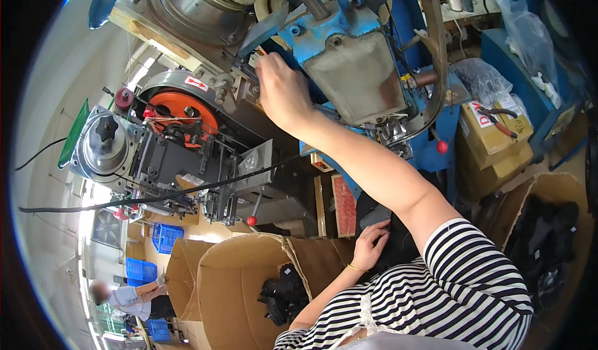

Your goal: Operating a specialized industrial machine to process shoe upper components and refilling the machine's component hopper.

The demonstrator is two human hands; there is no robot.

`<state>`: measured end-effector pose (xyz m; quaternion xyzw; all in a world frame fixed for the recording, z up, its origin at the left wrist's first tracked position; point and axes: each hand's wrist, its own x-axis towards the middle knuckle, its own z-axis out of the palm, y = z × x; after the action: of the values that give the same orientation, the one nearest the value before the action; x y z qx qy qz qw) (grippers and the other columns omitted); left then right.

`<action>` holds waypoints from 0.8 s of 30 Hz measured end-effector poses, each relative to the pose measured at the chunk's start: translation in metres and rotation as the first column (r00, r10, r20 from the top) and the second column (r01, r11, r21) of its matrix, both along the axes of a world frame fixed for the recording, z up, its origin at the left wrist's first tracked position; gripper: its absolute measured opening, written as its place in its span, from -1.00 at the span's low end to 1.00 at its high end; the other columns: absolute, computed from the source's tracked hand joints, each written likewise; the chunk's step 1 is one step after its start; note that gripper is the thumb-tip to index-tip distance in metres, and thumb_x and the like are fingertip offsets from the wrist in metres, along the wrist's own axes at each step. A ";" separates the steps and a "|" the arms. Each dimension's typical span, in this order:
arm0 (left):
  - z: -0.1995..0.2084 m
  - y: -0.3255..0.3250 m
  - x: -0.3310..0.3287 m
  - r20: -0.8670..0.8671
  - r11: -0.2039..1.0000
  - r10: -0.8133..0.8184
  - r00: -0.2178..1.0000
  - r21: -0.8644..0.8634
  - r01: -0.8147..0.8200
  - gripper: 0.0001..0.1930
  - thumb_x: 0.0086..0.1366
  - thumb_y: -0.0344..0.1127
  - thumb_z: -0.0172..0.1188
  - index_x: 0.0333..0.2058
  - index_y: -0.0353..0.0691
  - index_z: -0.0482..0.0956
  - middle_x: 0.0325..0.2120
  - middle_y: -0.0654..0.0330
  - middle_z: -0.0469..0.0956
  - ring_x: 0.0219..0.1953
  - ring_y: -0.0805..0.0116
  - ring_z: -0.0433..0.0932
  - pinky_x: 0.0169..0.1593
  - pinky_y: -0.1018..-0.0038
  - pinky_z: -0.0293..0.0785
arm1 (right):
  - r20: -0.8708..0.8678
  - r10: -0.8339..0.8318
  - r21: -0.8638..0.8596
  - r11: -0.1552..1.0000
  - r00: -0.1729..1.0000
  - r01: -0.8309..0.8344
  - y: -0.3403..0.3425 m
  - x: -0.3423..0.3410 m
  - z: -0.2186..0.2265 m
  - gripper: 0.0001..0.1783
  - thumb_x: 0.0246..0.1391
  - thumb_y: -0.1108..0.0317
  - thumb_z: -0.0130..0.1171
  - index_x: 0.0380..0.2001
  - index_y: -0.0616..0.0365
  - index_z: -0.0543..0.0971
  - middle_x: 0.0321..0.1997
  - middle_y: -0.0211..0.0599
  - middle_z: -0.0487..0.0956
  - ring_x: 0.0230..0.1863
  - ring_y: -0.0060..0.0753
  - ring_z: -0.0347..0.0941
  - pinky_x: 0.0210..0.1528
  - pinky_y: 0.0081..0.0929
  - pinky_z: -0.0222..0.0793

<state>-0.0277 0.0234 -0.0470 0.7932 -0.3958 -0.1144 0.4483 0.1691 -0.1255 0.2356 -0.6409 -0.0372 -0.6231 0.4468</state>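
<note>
My right hand (pixel 283 94) reaches up and across to the left side of a blue riveting-type machine (pixel 355 76). Its fingers are closed beside a metal bracket (pixel 246 88), and whatever is in them is too hidden to name. Low in front of me, my left hand (pixel 372 245), with a thin bracelet at the wrist, has its fingers closed on a flat dark grey piece (pixel 376 217). Black material lies under that hand. The machine's lower metal head (pixel 393 132) stands between my two hands' heights, to the right of my right hand.
A second machine with an orange wheel (pixel 185 114) stands left. Cardboard boxes with black parts stand at lower left (pixel 233 275) and right (pixel 579 194). Pliers (pixel 498 122) lie on a carton (pixel 483 154). A red-knobbed lever (pixel 442 147) juts out. Another person (pixel 128 301) stands far left.
</note>
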 end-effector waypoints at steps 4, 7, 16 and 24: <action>0.001 0.000 0.001 -0.029 0.999 0.028 0.999 0.018 -0.028 -0.88 0.23 -0.46 0.24 -0.27 -0.35 0.63 -0.02 0.01 0.60 -0.01 0.06 0.55 0.09 0.31 0.42 | -0.016 0.022 -0.090 0.996 1.000 -0.023 0.004 0.003 0.017 -0.76 -0.10 0.67 0.03 -0.28 0.38 0.35 -0.19 0.16 0.44 -0.25 0.26 0.51 -0.24 0.01 0.48; 0.000 -0.003 0.002 0.002 1.000 -0.002 1.000 -0.003 0.002 -0.89 0.23 -0.46 0.23 -0.28 -0.35 0.63 -0.02 0.02 0.60 -0.01 0.06 0.55 0.09 0.31 0.43 | -0.135 0.012 -0.177 0.984 0.991 -0.036 -0.003 -0.013 0.013 -0.78 -0.04 0.65 0.01 -0.26 0.40 0.36 -0.17 0.17 0.45 -0.25 0.23 0.54 -0.22 -0.05 0.53; 0.000 -0.001 0.002 0.005 1.000 0.027 1.000 -0.001 -0.027 -0.90 0.21 -0.49 0.23 -0.30 -0.36 0.62 0.01 0.06 0.60 -0.03 0.08 0.56 0.07 0.32 0.45 | -0.427 -0.124 -0.339 0.940 0.896 -0.031 -0.008 -0.076 -0.045 -0.75 -0.05 0.60 0.11 -0.25 0.35 0.39 -0.21 0.06 0.48 -0.37 0.16 0.58 -0.32 -0.07 0.56; 0.000 0.007 -0.001 0.009 1.000 0.025 1.000 0.003 -0.025 -0.90 0.23 -0.47 0.23 -0.29 -0.36 0.62 0.03 0.05 0.59 0.02 0.08 0.55 0.12 0.31 0.42 | -0.456 -0.255 -0.482 0.876 0.852 0.004 -0.009 -0.062 -0.051 -0.84 0.04 0.55 0.06 -0.27 0.34 0.44 -0.23 0.04 0.48 -0.43 0.09 0.61 -0.39 -0.13 0.59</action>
<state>-0.0288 0.0302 -0.0475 0.7994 -0.3877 -0.1057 0.4466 0.1067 -0.1342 0.1845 -0.8705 -0.0219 -0.4346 0.2297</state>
